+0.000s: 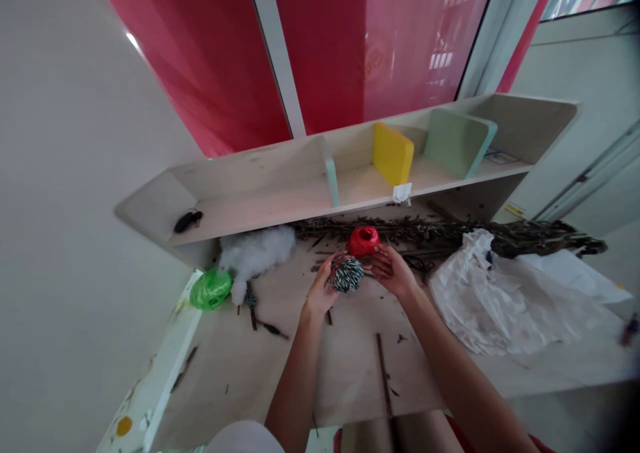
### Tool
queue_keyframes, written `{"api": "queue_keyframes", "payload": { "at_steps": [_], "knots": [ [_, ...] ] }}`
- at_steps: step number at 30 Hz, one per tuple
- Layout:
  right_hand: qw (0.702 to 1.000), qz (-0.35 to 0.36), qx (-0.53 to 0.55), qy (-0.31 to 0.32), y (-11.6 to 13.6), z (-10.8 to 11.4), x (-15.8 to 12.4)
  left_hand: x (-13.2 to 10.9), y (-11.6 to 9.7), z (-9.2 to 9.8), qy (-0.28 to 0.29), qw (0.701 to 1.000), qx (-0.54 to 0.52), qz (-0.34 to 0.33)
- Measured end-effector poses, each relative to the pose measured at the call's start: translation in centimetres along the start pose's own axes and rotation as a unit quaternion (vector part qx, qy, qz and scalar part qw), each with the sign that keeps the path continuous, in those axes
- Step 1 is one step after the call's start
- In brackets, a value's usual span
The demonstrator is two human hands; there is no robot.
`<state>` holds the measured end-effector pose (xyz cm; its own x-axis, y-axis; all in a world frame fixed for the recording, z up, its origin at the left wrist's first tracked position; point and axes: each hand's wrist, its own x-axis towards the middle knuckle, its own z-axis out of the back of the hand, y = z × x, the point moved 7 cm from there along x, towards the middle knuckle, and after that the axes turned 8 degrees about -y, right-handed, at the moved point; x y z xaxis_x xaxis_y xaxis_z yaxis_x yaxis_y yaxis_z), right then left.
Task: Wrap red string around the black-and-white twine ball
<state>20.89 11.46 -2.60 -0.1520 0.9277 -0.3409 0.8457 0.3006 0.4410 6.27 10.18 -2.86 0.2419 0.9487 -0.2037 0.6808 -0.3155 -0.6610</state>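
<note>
Left hand — fingers gripping a striped twine ball, right hand — fingers open, beside a red raffia ball

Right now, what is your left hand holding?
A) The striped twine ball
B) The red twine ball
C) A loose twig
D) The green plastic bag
A. The left hand curls around the left side of the striped twine ball, while the red twine ball lies beyond it.
</note>
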Motion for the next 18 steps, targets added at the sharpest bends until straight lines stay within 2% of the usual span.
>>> {"api": "queue_keyframes", "payload": {
  "at_steps": [5, 10, 15, 18],
  "knots": [
    [1.0, -0.002, -0.003, -0.02, -0.2, 0.2, 0.1, 0.5, 0.5, 1.3, -0.049, 0.994, -0.076, 0.057],
    [0.999, -0.001, -0.028, -0.035, -0.7, 0.1, -0.1, 0.7, 0.0, 1.4, -0.05, 0.985, -0.145, 0.086],
    [0.995, -0.007, -0.072, -0.065, -1.4, 0.4, -0.1, 0.7, -0.1, 1.6, -0.081, 0.959, -0.227, 0.148],
    [0.992, 0.005, -0.112, -0.057, -1.4, 0.6, 0.2, 0.8, -0.4, 1.9, -0.082, 0.948, -0.267, 0.151]
  ]
}}
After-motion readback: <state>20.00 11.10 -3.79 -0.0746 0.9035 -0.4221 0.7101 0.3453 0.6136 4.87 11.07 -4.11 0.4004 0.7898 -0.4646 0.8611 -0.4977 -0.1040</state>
